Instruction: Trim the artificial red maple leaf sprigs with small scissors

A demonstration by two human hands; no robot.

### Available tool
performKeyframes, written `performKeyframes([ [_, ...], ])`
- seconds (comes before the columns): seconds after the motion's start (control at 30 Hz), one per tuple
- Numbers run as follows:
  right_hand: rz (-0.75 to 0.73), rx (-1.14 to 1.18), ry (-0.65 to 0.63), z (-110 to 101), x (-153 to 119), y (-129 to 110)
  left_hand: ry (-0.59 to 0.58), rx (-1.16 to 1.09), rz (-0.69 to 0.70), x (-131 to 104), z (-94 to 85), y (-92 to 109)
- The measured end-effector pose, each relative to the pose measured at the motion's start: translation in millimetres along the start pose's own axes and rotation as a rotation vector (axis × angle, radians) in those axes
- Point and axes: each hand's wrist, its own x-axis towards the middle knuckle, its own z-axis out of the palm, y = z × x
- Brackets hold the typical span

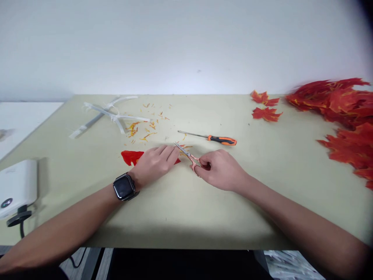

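My right hand (pixel 217 167) is closed on small copper-handled scissors (pixel 185 151), its fingers at the finger loops. The blades point left and look slightly parted, their tips beside my left fingertips. Bent over a red leaf (pixel 132 156), my left hand (pixel 159 161) has its fingers together and seems to grip it. Bits of the leaf show on both sides of the hand; most of it is hidden beneath. Thin red and yellow trimmings lie by the scissor blades. Beyond the scissors lies a screwdriver (pixel 223 140) with an orange and black handle.
Red maple leaves (pixel 329 101) are heaped at the right, with two separate leaves (pixel 265 114) nearby. Yellow scraps (pixel 132 129) and translucent plastic strips (pixel 109 112) lie at the back left. A white device (pixel 20 186) with a black cable stands at the left edge.
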Motion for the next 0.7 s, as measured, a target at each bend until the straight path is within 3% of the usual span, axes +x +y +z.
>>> performKeyframes([
  [0.43,0.015,0.061,-0.056,-3.3,-0.8,-0.4,-0.014,-0.014,0.006,-0.9,1.1,0.7],
  [0.7,0.013,0.032,-0.024,-2.1,-0.6,0.5,-0.015,-0.01,0.012,-0.7,1.1,2.2],
])
